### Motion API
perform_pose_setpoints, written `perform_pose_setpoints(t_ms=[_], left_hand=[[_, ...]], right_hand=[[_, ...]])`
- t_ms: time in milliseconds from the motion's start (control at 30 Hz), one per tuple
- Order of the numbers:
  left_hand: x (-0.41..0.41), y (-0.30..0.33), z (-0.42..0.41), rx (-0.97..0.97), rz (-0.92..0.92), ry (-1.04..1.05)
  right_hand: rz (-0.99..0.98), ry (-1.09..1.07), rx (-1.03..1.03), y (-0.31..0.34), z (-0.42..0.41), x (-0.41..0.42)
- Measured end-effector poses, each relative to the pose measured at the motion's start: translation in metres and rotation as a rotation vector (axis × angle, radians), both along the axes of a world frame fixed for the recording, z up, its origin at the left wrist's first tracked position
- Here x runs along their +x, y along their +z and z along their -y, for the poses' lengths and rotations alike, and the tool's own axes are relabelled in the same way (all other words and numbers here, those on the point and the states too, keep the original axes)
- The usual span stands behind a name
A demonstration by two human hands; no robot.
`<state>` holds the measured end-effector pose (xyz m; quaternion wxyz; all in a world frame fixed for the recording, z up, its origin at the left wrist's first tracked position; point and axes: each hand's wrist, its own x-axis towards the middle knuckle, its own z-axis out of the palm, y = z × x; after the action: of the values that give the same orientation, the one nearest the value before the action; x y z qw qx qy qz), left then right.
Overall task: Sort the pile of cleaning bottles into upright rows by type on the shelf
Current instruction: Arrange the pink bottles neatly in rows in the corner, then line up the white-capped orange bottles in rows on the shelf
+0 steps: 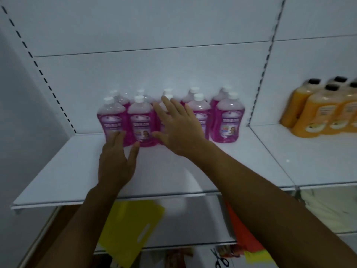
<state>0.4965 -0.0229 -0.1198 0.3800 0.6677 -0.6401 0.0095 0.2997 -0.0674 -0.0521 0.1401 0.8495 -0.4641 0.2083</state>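
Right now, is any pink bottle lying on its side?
No, every visible pink bottle stands upright, white cap up, in two rows on the shelf.

I see pink bottles [170,117] with white caps and purple labels in the middle of the frame. The shelf [241,163] is white. At the right edge stand orange bottles [316,113] with black caps. A yellow board [127,231] shows at the bottom.

Dim, bluish cast; soft motion blur thruout; wide-angle bending at edges.
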Motion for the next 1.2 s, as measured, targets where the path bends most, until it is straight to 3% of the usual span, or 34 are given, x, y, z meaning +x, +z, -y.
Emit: perform_pose_setpoints(t_ms=[267, 600, 933, 1200], left_hand=[[-0.233, 0.046, -0.026, -0.065, -0.021, -0.353], [-0.535, 0.046, -0.030, -0.069, 0.102, -0.803], [-0.828, 0.060, 0.006, 0.024, 0.034, -1.068], [-1.008, 0.076, 0.032, 0.055, 0.052, -1.148]], right_hand=[[0.039, -0.431, 0.248, -0.042, -0.080, -0.247], [0.178, -0.795, 0.326, -0.065, -0.164, -0.490], [0.236, -1.040, 0.343, -0.076, -0.146, -0.745], [0.280, -1.108, 0.281, -0.061, -0.126, -0.911]])
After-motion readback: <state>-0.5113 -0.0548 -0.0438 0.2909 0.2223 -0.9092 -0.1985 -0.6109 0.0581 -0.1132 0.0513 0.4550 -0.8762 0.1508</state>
